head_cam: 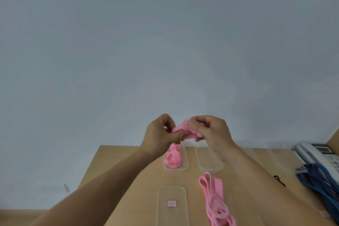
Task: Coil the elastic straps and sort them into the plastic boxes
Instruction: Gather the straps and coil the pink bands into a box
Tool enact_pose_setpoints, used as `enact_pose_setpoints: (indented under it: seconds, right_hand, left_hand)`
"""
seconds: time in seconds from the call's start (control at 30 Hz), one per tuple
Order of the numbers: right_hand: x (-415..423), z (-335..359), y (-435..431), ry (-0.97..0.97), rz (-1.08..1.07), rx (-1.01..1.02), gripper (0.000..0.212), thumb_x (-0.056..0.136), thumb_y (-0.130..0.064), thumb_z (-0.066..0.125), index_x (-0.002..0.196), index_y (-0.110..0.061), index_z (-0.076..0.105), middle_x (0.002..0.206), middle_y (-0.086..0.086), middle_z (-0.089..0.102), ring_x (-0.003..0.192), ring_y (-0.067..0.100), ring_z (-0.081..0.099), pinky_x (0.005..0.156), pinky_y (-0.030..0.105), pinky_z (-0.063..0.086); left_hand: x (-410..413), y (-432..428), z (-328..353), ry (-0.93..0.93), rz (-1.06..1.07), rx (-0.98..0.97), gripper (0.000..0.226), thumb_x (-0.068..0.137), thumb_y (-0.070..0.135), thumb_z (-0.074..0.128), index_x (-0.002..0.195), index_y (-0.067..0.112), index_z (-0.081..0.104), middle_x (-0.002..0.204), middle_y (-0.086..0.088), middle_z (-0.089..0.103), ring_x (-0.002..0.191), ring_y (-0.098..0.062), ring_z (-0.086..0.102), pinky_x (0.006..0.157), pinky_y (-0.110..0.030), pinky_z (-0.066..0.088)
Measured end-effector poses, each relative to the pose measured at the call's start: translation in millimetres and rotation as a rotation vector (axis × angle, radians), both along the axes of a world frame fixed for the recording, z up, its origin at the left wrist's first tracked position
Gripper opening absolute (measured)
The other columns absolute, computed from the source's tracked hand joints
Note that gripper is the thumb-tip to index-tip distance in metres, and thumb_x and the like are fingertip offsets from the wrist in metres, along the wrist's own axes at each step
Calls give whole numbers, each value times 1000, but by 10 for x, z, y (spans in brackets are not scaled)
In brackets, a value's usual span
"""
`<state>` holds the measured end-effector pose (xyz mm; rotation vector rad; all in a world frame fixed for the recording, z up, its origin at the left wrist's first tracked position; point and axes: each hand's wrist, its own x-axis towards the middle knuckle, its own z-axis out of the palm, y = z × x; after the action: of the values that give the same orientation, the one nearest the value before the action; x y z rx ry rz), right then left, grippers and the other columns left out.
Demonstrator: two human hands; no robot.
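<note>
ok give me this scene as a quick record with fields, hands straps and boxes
held pink strap: partly coiled, between both hands
left hand: pinches it
right hand: grips it, above the table
left box: contains one coiled pink strap
middle box: nothing visible inside
loose pink straps: uncoiled, near the table's front
blue straps: loose heap at right, by a telephone

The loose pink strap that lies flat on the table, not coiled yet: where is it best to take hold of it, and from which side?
Probably pinch the loose pink strap at its far folded end, coming from above. There its bands lie flat and side by side, clear of the tangle nearer the person, so it should lift without snagging.
</note>
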<state>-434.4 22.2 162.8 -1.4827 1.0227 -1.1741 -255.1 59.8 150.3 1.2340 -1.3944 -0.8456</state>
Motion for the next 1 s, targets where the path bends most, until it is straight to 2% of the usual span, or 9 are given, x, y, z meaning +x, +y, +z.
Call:
enact_pose_setpoints:
  seconds: [0.17, 0.27, 0.33, 0.37, 0.5, 0.6, 0.7, 0.9, 1.0]
  right_hand:
    - [-2, -12, 0, 22, -14, -20, 3, 80, -24, 80, 82, -23, 78, 79, 2, 74, 61, 14, 67, 57, 24, 54]
    - [-23, -16, -2, 132, 9, -50, 11, 82, -20, 79, 91, -23, 75, 80, 2, 73, 64, 20, 69, 59, 24, 56]
    - [-25, -6, 5, 184, 55, -72, 16, 81, -21, 81, 94, -25, 73, 79, 0, 70, 63, 15, 69, 59, 20, 54]
    - [-28, 1, 6, 192, 71, -85, 17, 80, -23, 81, 94, -26, 73, 78, -2, 69, 63, 11, 69, 59, 18, 53]
    - [-60, 4, -9, 138, 67, -88, 19, 80, -28, 81, 98, -24, 73, 83, 1, 70, 72, 14, 71, 66, 20, 55]
    - [-122, -6, -16, 76, 153, -57, 13, 92, -22, 67, 105, -22, 72, 90, -2, 73, 84, 13, 71, 75, 23, 56]
    - [-214, 0, -18, -1, 250, 17, 23, 96, -7, 59, 111, -20, 70, 98, 3, 76, 89, 23, 73, 79, 25, 56]
    - [-158, -83, -23, 116, 171, -113, 16, 84, -14, 76, 90, -29, 73, 85, 2, 74, 68, 17, 68, 69, 24, 55]
    - [-104, -140, -60, 122, 108, -164, 13, 85, -13, 76, 85, -25, 69, 75, 2, 71, 62, 18, 65, 64, 28, 56]
  left_hand:
    - [18, -5, -3, -135, 56, -51, 42, 71, 33, 89, 78, 13, 53, 75, -9, 68, 66, -26, 70, 63, -46, 56]
    - [63, -30, 44, -126, -112, 105, 55, 68, 52, 82, 106, 23, 55, 96, -1, 70, 81, -23, 72, 71, -38, 60]
    - [64, -56, 79, -49, -250, 222, 68, 73, 58, 74, 127, 24, 50, 103, -1, 72, 87, -21, 73, 82, -41, 60]
    - [64, -69, 96, -41, -280, 234, 63, 79, 57, 70, 129, 22, 53, 102, -2, 73, 86, -21, 73, 83, -42, 59]
    - [84, -73, 142, 39, -391, 166, 25, 95, 39, 61, 112, 24, 73, 95, -2, 76, 74, -18, 66, 68, -27, 54]
    - [98, -89, 122, 116, -359, 174, 26, 91, 40, 65, 105, 21, 76, 85, -3, 72, 70, -17, 63, 65, -26, 51]
    - [164, -116, 79, 199, -303, 211, 34, 89, 41, 66, 107, 14, 76, 73, -5, 62, 66, -21, 57, 63, -29, 48]
    - [182, -102, 10, 338, -332, 296, 27, 99, 27, 57, 101, 10, 78, 67, -12, 58, 56, -18, 54, 55, -25, 47]
    - [184, -103, 10, 387, -330, 309, 26, 99, 25, 57, 99, 11, 79, 65, -10, 60, 55, -17, 55, 52, -23, 47]
